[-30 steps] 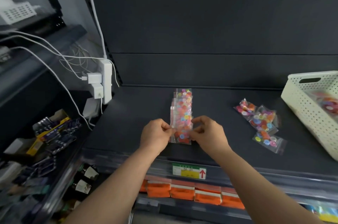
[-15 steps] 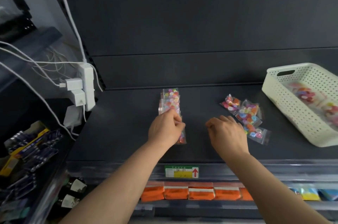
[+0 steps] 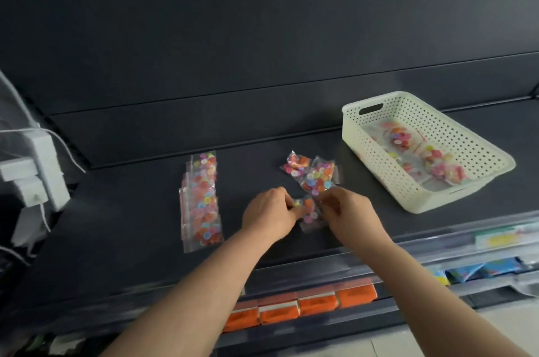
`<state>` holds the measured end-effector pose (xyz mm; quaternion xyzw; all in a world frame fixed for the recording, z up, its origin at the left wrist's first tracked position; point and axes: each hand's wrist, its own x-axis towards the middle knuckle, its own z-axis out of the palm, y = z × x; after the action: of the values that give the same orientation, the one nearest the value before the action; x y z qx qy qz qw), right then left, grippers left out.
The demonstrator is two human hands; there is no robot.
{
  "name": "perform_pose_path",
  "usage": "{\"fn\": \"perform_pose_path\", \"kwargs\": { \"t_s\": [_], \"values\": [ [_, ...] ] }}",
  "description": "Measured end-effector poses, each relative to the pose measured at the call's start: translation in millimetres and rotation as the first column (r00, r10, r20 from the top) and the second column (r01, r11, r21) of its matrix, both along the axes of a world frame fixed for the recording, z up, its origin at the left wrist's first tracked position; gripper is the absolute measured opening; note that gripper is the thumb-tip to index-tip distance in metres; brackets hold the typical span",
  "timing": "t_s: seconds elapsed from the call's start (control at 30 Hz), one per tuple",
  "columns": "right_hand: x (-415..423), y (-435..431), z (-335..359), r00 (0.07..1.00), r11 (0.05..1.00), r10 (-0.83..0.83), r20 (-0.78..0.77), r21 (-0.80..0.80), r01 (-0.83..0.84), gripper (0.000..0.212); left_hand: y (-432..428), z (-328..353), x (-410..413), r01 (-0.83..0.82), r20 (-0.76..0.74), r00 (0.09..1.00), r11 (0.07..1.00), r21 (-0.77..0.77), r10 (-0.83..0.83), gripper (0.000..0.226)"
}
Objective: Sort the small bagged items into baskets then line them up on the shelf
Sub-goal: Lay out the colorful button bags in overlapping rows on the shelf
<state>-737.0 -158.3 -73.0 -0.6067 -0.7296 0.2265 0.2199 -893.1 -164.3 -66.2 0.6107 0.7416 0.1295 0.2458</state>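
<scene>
Both hands on one bag, mid-shelf

On the dark shelf (image 3: 116, 225), the white basket (image 3: 376, 158) sits back and to the right, nearer the right hand (image 3: 350, 216); the lined-up bags (image 3: 201, 202) lie left. Curled fingers of the left hand (image 3: 268, 216) and right hand pinch a small bag (image 3: 307, 210), its long axis running front to back.

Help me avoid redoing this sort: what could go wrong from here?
The left hand and right hand pinch a small bag lying against the loose bags behind it; lifting may drag those along.
The lined-up bags overlap loosely near the front of the shelf; a stray brush could scatter them.
The basket sits askew, one corner near the front edge; a push could tip it off.
</scene>
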Motion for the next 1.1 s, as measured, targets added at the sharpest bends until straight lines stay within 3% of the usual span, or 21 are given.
{"fn": "perform_pose_path", "kwargs": {
  "t_s": [0.07, 0.17, 0.3, 0.43, 0.5, 0.6, 0.67, 0.77, 0.83, 0.9, 1.03, 1.1],
  "values": [
    [5, 3, 1, 1.0, 0.999, -0.016, 0.001, 0.037, 0.015, 0.016, 3, 1, 4, -0.031, -0.021, 0.999, 1.0, -0.001, 0.031, 0.046],
    [9, 5, 0, 0.994, 0.996, 0.079, 0.082, -0.058, -0.074, 0.016, 6, -2, 8, -0.051, 0.029, 0.998, 0.999, 0.013, 0.051, 0.049],
    [10, 10, 0, 0.994, 0.987, 0.111, 0.011, -0.122, -0.109, 0.016, 9, -4, 14, -0.075, 0.12, 0.99, 0.996, 0.046, 0.069, 0.048],
    [10, 17, 1, 0.993, 0.995, 0.091, 0.075, -0.057, -0.087, 0.05, 8, 1, 9, -0.047, 0.212, 0.977, 0.989, 0.141, 0.016, 0.051],
    [7, 21, 2, 0.988, 0.987, 0.152, 0.031, -0.059, -0.15, 0.061, 7, 5, 6, 0.018, 0.262, 0.963, 0.987, 0.159, -0.06, 0.059],
    [0, 26, 6, 0.981, 0.978, 0.188, -0.051, -0.087, -0.192, 0.024, 2, 10, -2, 0.018, 0.349, 0.933, 0.982, 0.188, -0.084, 0.062],
    [-5, 26, 6, 0.97, 0.983, 0.103, -0.221, -0.129, -0.134, 0.007, -3, 11, -10, -0.06, 0.397, 0.918, 0.985, 0.165, -0.01, 0.054],
    [-14, 24, 3, 0.911, 0.959, 0.044, -0.409, -0.237, -0.153, 0.006, -15, 9, -25, -0.178, 0.465, 0.876, 0.982, 0.07, 0.126, 0.018],
    [-24, 20, 4, 0.902, 0.936, 0.082, -0.424, -0.278, -0.216, 0.018, -23, 9, -34, -0.245, 0.506, 0.844, 0.967, 0.064, 0.18, 0.006],
    [-38, 13, 7, 0.889, 0.918, 0.113, -0.444, -0.296, -0.264, 0.023, -33, 11, -45, -0.291, 0.53, 0.82, 0.955, 0.061, 0.216, 0.004],
    [-68, 0, 13, 0.859, 0.911, 0.103, -0.501, -0.299, -0.283, 0.001, -55, 10, -75, -0.36, 0.529, 0.792, 0.933, 0.001, 0.305, 0.018],
    [-83, -6, 14, 0.851, 0.895, 0.1, -0.515, -0.327, -0.303, 0.008, -67, 9, -92, -0.391, 0.522, 0.784, 0.921, -0.008, 0.337, 0.017]
  ]
}}
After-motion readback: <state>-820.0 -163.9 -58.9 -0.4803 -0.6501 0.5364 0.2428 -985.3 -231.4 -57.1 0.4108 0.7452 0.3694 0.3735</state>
